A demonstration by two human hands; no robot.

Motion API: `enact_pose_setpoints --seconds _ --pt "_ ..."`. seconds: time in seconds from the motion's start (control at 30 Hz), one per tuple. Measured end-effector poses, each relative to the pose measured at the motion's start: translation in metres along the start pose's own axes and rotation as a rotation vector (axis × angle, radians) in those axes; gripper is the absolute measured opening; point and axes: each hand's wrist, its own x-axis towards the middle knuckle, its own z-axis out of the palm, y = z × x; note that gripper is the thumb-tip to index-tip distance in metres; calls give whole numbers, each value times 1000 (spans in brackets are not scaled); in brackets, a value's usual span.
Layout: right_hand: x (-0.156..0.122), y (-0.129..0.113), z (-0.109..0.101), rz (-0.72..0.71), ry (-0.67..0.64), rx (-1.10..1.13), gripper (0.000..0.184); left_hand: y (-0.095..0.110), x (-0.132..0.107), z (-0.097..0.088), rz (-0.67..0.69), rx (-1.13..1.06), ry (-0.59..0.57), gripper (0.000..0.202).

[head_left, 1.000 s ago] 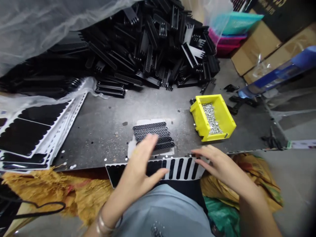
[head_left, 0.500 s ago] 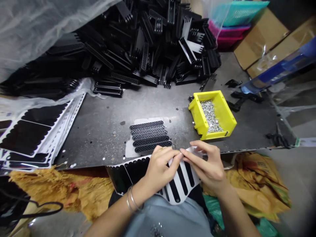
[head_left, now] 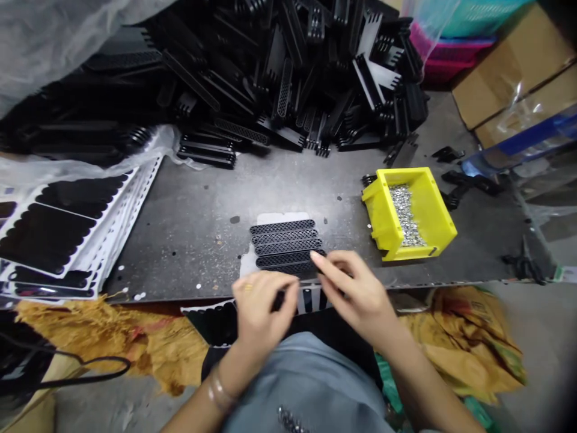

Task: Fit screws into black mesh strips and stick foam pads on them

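A set of several black strips with a criss-cross texture (head_left: 288, 237) lies in parallel on a white backing on the table. My left hand (head_left: 264, 310) is just below them, thumb and fingers pinched together; what they hold, if anything, is hidden. At the right end of the lower strips is my right hand (head_left: 354, 291), its fingers closed in a pinch around something dark that I cannot make out. Under the hands, a white sheet with black sticker shapes (head_left: 214, 325) rests on my lap, mostly covered.
A yellow bin (head_left: 446, 231) of small shiny metal parts stands on the right of the table. Black toothed plastic pieces (head_left: 288, 84) are heaped along the back. Sticker sheets (head_left: 58, 234) are stacked at left. Scissors (head_left: 525, 261) lie near the right edge.
My hands have moved apart, the right one up to the strips' right end. The sticker sheet has dropped lower beneath them. The whole view has shifted slightly.
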Motion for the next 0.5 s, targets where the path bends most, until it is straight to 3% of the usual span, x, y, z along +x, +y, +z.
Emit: enact_pose_setpoints --seconds 0.07,0.17,0.33,0.5 --pt "18 -5 25 -144 -70 -33 52 -20 0 -21 -149 58 33 8" --pt "34 -7 41 -268 -122 -29 23 -44 -1 -35 -270 45 -6 10" --pt "43 -4 40 -288 -210 -10 18 -50 -1 -30 -345 -136 -66 13" --pt "47 -4 41 -280 -242 19 18 -50 2 -30 -382 -131 -95 17"
